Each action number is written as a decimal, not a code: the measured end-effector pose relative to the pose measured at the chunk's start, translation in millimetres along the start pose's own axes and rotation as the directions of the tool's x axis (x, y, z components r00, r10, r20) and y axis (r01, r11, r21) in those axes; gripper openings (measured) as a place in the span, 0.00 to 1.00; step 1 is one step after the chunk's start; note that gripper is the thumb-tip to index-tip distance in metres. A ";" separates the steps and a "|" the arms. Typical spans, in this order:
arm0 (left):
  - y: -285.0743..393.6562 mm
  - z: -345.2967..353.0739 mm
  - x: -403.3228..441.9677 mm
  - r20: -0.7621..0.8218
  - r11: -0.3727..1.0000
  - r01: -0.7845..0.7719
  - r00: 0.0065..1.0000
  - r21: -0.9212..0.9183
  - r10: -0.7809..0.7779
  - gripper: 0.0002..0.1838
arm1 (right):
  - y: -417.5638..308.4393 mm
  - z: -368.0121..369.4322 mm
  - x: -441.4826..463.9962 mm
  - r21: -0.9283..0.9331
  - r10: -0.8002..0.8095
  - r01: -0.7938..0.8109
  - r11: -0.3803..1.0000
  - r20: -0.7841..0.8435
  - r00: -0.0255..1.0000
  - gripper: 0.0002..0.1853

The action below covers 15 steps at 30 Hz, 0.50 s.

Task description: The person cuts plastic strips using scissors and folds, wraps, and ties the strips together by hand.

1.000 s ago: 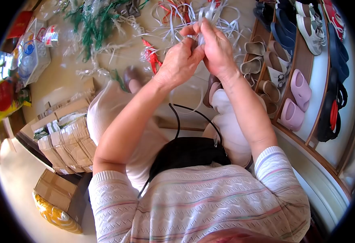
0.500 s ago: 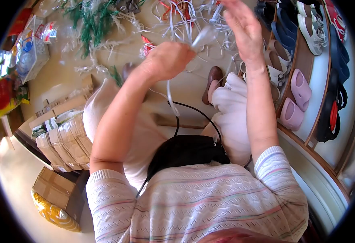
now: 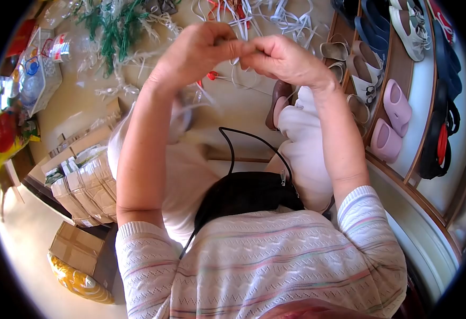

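My left hand (image 3: 196, 53) is closed, its fingertips meeting those of my right hand (image 3: 286, 58), which is also closed. What is pinched between them is too small to make out. Beyond them on the floor lies a tangle of white strips (image 3: 281, 21) with some red strips among it. A small red piece (image 3: 212, 75) shows just under the hands. Farther left is a heap of green and whitish netting or string (image 3: 111, 32). A black bag (image 3: 243, 196) with a looped strap rests on my lap.
Racks of shoes stand on the right, with pink slippers (image 3: 386, 139) and white sneakers (image 3: 407, 37). At the left are flattened cardboard (image 3: 87, 191), a cardboard box (image 3: 76, 247), a yellow wrapped bundle (image 3: 79, 279) and a white basket (image 3: 44, 80) with plastic bottles.
My hands, apart half a second ago, have come together again. The left one moved up and the right one left and down. The white bunch seen by my left hand is no longer visible there.
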<state>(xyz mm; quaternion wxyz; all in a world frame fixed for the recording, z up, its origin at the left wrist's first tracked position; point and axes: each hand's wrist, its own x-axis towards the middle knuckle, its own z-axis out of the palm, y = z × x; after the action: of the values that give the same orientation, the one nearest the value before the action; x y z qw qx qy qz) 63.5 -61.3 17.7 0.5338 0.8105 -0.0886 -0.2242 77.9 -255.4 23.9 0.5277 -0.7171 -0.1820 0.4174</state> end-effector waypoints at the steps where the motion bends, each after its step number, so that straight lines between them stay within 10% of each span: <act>1: -0.7 -0.7 0.4 -0.102 0.999 -0.021 0.995 -0.049 0.016 0.15 | -3.4 5.2 2.4 0.041 -0.027 0.030 0.999 -0.071 0.997 0.11; 6: 10.3 16.8 2.0 -0.496 0.961 -0.068 0.865 -0.267 -0.077 0.19 | 4.3 47.6 23.4 0.313 -0.057 0.160 0.936 -0.314 0.948 0.15; 15: 3.9 25.3 0.5 -0.473 0.800 -0.218 0.876 -0.559 -0.091 0.20 | 0.8 62.7 31.4 0.230 -0.097 0.210 0.950 -0.424 0.901 0.11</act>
<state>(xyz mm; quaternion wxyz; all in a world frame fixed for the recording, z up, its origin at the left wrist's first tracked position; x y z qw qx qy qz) 52.7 -84.0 12.7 0.7733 0.6270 0.0927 -0.0150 46.5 -195.7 4.5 0.6784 -0.6926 -0.0657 0.2363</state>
